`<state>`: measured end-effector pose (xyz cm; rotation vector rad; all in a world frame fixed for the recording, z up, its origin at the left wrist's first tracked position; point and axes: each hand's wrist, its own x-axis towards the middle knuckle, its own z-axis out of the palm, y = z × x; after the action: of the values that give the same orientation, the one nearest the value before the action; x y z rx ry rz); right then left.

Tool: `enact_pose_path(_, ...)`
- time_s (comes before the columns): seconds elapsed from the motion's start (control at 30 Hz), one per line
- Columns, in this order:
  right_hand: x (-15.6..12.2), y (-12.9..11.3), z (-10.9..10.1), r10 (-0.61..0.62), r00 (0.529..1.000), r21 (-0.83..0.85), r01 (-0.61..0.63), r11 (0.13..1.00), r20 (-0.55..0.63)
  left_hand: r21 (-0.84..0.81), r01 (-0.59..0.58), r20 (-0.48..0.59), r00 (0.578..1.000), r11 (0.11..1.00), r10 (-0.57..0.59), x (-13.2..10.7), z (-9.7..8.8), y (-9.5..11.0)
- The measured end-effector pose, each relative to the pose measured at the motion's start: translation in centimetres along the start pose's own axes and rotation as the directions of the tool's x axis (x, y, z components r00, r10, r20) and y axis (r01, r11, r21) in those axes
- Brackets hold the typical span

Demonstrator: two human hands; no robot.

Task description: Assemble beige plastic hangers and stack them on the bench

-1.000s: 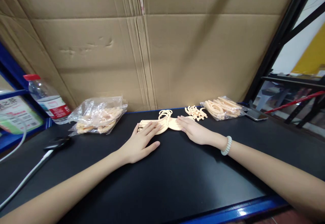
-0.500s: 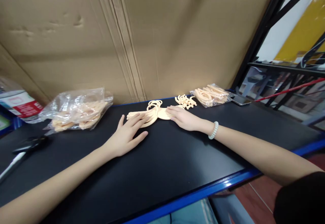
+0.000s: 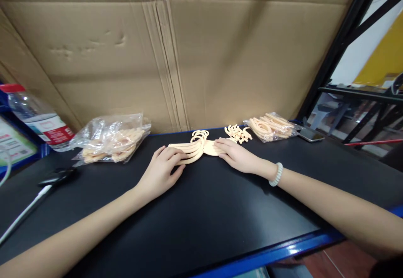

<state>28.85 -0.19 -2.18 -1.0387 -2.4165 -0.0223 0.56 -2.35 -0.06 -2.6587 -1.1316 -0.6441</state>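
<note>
A stack of pale peach plastic hangers [image 3: 197,148] lies flat near the back of the black table [image 3: 201,211]. My left hand [image 3: 162,173] curls its fingers over the stack's left arm, gripping it. My right hand [image 3: 237,157], with a white bead bracelet at the wrist, covers the stack's right arm with fingers bent over the edge. The hooks stick up between the two hands.
A clear bag of the same parts [image 3: 111,142] lies at the back left, another bag [image 3: 270,127] at the back right, with loose small hooks [image 3: 238,133] beside it. A phone [image 3: 310,135], a water bottle [image 3: 39,118], a white cable [image 3: 25,213] and a cardboard wall [image 3: 189,51] surround the table.
My left fingers went from lying flat on the hangers to curling around their left arm. The head camera swung about; the hangers stayed where they were.
</note>
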Motion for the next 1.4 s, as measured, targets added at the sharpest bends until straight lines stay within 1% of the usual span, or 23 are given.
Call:
enact_pose_path(0.27,-0.1,-0.3,0.1,-0.030,1.000,-0.031,0.030,0.999,-0.004,-0.028,0.009,-0.011,1.000,1.000,-0.009,-0.2,-0.1,-0.2)
enact_pose_path(0.4,0.0,-0.5,0.1,-0.061,0.998,-0.011,0.061,0.998,-0.027,-0.046,0.004,-0.024,1.000,0.999,-0.005,-0.3,-0.2,-0.3)
enact_pose_path(0.63,-0.1,-0.6,0.2,-0.074,0.995,0.039,0.077,0.996,-0.069,-0.065,0.017,-0.033,0.999,0.998,-0.020,-0.4,-0.1,-0.3)
enact_pose_path(0.73,-0.1,-0.5,-0.2,-0.079,0.993,0.032,0.082,0.996,-0.086,-0.063,0.017,-0.028,0.999,0.998,-0.019,-0.5,-0.1,-0.3)
enact_pose_path(0.8,0.0,0.1,-0.9,-0.074,0.991,0.005,0.075,0.997,-0.115,-0.065,0.017,-0.024,1.000,0.998,-0.018,-0.6,-0.1,-0.4)
enact_pose_path(0.87,0.1,1.4,-1.9,-0.048,0.984,-0.043,0.042,0.998,-0.169,-0.069,0.018,-0.025,0.999,0.997,-0.020,-0.6,0.0,-0.4)
enact_pose_path(0.97,0.2,4.3,-3.4,0.056,0.963,-0.137,-0.094,0.986,-0.262,-0.073,0.033,-0.027,0.999,0.997,-0.035,-0.6,0.0,-0.4)
enact_pose_path(1.03,0.2,6.1,-4.0,0.099,0.956,-0.162,-0.148,0.976,-0.277,-0.079,0.044,-0.025,0.999,0.996,-0.047,-0.6,0.0,-0.3)
enact_pose_path(1.1,0.3,7.4,-4.1,0.110,0.958,-0.178,-0.160,0.971,-0.264,-0.084,0.054,-0.022,0.998,0.995,-0.056,-0.6,0.0,-0.2)
enact_pose_path(1.17,0.3,8.3,-3.8,0.103,0.967,-0.194,-0.150,0.970,-0.233,-0.084,0.060,-0.023,0.998,0.995,-0.063,-0.5,0.0,-0.2)
enact_pose_path(1.4,0.3,9.1,-1.8,0.067,0.994,-0.218,-0.085,0.972,-0.089,-0.079,0.070,-0.008,0.997,0.994,-0.071,-0.5,-0.1,0.0)
